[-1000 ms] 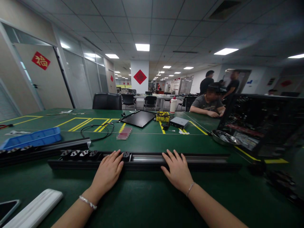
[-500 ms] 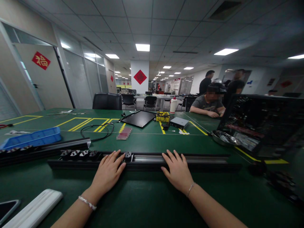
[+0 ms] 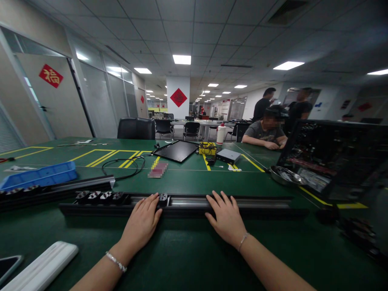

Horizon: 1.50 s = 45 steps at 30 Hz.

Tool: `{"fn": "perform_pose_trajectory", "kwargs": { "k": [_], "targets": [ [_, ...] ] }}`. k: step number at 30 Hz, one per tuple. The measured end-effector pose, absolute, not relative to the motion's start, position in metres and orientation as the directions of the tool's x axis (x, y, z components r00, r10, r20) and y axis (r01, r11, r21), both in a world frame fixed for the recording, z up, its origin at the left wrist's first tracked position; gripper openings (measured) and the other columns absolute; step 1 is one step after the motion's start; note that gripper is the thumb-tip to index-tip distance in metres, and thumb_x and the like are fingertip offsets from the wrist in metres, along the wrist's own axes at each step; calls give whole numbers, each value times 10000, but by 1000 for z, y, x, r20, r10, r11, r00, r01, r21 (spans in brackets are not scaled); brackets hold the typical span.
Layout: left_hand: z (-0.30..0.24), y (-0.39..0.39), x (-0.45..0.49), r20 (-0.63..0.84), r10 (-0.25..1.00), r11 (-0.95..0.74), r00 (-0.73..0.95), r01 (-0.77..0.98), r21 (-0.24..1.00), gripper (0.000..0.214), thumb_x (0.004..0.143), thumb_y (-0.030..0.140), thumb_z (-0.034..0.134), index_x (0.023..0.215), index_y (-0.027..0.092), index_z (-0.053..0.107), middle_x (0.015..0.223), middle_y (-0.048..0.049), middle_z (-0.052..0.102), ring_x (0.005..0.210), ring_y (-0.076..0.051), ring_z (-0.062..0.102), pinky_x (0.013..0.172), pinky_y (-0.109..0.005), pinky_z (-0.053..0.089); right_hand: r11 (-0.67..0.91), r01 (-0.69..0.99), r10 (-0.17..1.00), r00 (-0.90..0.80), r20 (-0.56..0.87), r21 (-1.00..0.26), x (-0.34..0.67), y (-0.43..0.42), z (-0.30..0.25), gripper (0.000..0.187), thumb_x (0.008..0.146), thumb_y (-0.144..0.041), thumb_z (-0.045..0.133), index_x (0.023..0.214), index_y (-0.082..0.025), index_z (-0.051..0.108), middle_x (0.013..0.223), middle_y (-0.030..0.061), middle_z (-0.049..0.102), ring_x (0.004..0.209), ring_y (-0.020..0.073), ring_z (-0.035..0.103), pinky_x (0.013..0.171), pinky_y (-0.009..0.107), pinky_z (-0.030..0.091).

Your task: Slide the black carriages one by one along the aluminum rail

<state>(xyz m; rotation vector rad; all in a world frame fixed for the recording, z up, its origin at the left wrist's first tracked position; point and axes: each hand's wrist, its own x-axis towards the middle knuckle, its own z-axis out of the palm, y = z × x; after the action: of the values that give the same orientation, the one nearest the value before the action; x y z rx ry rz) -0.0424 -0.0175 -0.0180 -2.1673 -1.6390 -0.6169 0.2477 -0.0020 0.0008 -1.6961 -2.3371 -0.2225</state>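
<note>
Black metal rail (image 3: 188,202) lies across green tabletop (image 3: 188,246). Left hand (image 3: 142,220) and right hand (image 3: 226,216) laid on rail, unclenched, gripping nothing; left fingertips touching or just beside small block (image 3: 163,198), cannot tell which. Rail looks stiff, fairly heavy, groove slick; best held by outer walls near both ends. Four blocks (image 3: 100,196) in rail's left part. Second rail (image 3: 85,184) crowds rail's left end; bowl (image 3: 274,176), computer case (image 3: 330,157) behind right end.

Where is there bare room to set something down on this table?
The green tabletop looks bare in front of the black rail, between left hand and right hand. A strip beyond it also looks free, between the second rail and metal bowl. Crowded: far left, around the blue tray; right, around the computer case.
</note>
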Motion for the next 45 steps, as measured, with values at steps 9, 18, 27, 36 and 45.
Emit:
{"fn": "perform_pose_trajectory", "kwargs": {
  "k": [9,18,27,36,45],
  "targets": [
    [-14,-19,-42,499,836,-266,230,964,1,442,875,420,382,1199,150,513,1307,-111,525,1156,-228,510,966,-403,387,311,950,907,-292,302,-14,247,-3,1,541,848,-484,385,1351,-285,395,1433,39,355,1309,294,255,1050,505,128],
    [-13,-19,-43,464,859,-259,217,965,29,463,854,441,409,1222,178,508,1335,-93,499,1179,-229,485,977,-407,375,306,952,913,-287,290,-21,247,-3,1,541,847,-488,385,1349,-286,397,1437,39,347,1312,293,249,1052,504,119],
    [-9,-21,-42,442,871,-254,214,967,34,460,849,441,413,1233,205,504,1353,-81,479,1175,-229,485,979,-409,369,311,950,914,-293,282,-21,247,-3,3,544,855,-499,367,1354,-283,389,1434,46,351,1315,287,246,1052,500,128],
    [-9,-20,-42,429,876,-255,222,967,20,472,842,456,424,1256,239,486,1370,-71,459,1165,-234,492,964,-408,378,316,948,908,-293,299,-31,248,-3,0,535,853,-492,377,1344,-283,404,1431,43,357,1312,284,247,1050,495,126],
    [-8,-21,-42,409,887,-250,214,967,37,474,835,447,435,1280,284,461,1393,-62,429,1171,-236,488,963,-415,361,319,947,908,-297,297,-28,248,-2,0,534,852,-487,379,1344,-282,404,1429,51,360,1308,287,255,1047,503,128]
  ]
}}
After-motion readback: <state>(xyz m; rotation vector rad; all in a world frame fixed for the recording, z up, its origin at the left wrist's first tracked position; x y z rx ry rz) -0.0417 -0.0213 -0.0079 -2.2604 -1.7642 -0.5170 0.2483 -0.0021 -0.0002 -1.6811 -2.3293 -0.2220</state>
